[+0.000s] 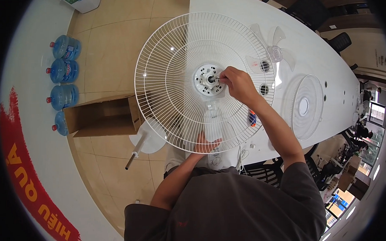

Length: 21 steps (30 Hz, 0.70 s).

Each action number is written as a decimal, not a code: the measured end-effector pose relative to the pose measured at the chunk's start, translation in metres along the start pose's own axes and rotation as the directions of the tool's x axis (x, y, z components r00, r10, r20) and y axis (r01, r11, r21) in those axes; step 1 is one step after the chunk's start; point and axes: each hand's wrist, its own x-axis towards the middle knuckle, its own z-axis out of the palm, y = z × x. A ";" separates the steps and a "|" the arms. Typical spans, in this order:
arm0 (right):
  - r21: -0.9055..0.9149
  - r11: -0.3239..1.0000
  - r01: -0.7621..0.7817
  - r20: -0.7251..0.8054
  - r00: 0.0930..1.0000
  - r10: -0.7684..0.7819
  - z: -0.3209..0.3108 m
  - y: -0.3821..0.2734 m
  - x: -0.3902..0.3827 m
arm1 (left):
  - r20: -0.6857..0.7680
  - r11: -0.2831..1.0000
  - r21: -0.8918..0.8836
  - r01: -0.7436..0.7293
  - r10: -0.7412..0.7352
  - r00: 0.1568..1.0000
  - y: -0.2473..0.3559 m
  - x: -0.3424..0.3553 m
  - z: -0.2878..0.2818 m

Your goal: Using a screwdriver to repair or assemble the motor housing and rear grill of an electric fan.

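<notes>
A large round white wire fan grille [169, 48] fills the middle of the view, overlapping the table's left edge. At its centre sits the white motor hub [203, 87] with a short metal shaft [215, 78]. My right hand [238, 85] reaches over the grille, thumb and fingers pinched at the shaft's end; any small part between them is hidden. Below, my left hand [205, 144] shows through the wires at the grille's near rim. Its thumb and fingers are spread, and the wires partly cover it.
On the white table [235, 2] lie a clear fan blade [276, 54] and a second grille [305, 106]. Left on the floor are an open cardboard box [101, 117], a white round base with a pole [147, 139], and several blue water bottles [63, 72]. Black chairs [263, 173] stand at right.
</notes>
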 end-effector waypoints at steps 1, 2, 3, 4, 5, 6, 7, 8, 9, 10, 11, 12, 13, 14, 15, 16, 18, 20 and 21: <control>-0.036 0.998 0.060 -0.028 0.998 -0.061 0.004 0.002 -0.001 | 0.008 0.999 0.043 -0.007 0.007 1.000 -0.006 -0.001 0.002; -0.073 0.990 0.119 -0.054 0.991 -0.123 0.007 0.002 -0.002 | 0.005 0.999 0.042 -0.007 0.006 1.000 -0.011 -0.002 0.004; -0.073 0.990 0.121 -0.051 0.991 -0.125 0.008 0.003 -0.001 | 0.013 0.997 0.067 -0.028 0.027 1.000 -0.012 -0.003 0.005; -0.068 0.988 0.136 -0.094 0.985 -0.142 0.008 0.003 -0.001 | 0.021 0.995 0.091 -0.049 0.048 0.999 -0.014 -0.003 0.005; -0.065 0.986 0.152 -0.136 0.978 -0.159 0.009 0.003 0.000 | 0.017 0.995 0.090 -0.048 0.047 0.999 -0.015 -0.002 0.006; -0.066 0.986 0.150 -0.135 0.978 -0.158 0.010 0.005 -0.001 | 0.017 1.000 0.014 -0.022 0.022 1.000 -0.012 -0.001 0.005; -0.053 0.990 0.134 -0.134 0.981 -0.140 0.010 0.008 -0.002 | 0.018 0.998 -0.061 0.004 -0.003 1.000 -0.008 0.000 0.004; -0.041 0.992 0.117 -0.132 0.984 -0.122 0.011 0.010 -0.002 | 0.020 0.998 -0.063 0.003 -0.002 1.000 -0.004 0.000 0.003; -0.042 0.992 0.117 -0.131 0.984 -0.122 0.011 0.010 -0.002 | 0.005 0.997 -0.067 0.035 -0.035 0.999 0.000 -0.001 0.001; -0.051 0.994 0.098 -0.129 0.986 -0.104 0.011 0.010 -0.002 | -0.009 0.995 -0.071 0.067 -0.067 0.998 0.003 -0.001 0.000; -0.060 0.995 0.078 -0.127 0.988 -0.085 0.010 0.010 -0.002 | -0.008 0.995 -0.072 0.066 -0.066 0.998 0.003 -0.001 0.000; -0.061 0.995 0.079 -0.127 0.988 -0.087 0.012 0.011 -0.002 | -0.001 0.993 -0.098 0.060 -0.060 0.998 0.001 -0.001 0.001; -0.050 0.998 0.049 -0.149 0.987 -0.056 0.013 0.012 -0.002 | 0.006 0.991 -0.124 0.053 -0.053 0.999 -0.001 -0.001 0.002; -0.037 0.999 0.019 -0.172 0.985 -0.025 0.015 0.014 -0.002 | 0.005 0.991 -0.125 0.052 -0.051 0.999 -0.003 -0.001 0.003; -0.039 0.999 0.020 -0.171 0.985 -0.027 0.017 0.015 -0.003 | -0.022 0.997 -0.074 0.014 -0.015 1.000 -0.006 -0.001 0.005; -0.027 0.999 -0.025 -0.164 0.986 0.021 0.018 0.016 -0.003 | -0.046 1.000 -0.021 -0.023 0.022 0.999 -0.010 -0.002 0.007; -0.018 0.997 -0.071 -0.155 0.986 0.068 0.019 0.015 -0.003 | -0.058 0.999 0.006 -0.035 0.036 0.998 -0.014 -0.003 0.009; -0.059 0.993 -0.099 -0.205 0.975 0.085 0.020 0.013 -0.005 | -0.070 0.998 0.032 -0.048 0.050 0.996 -0.016 -0.002 0.009; -0.061 0.993 -0.099 -0.205 0.975 0.085 0.020 0.013 -0.006 | -0.049 1.000 -0.014 -0.011 0.010 0.999 -0.013 -0.002 0.007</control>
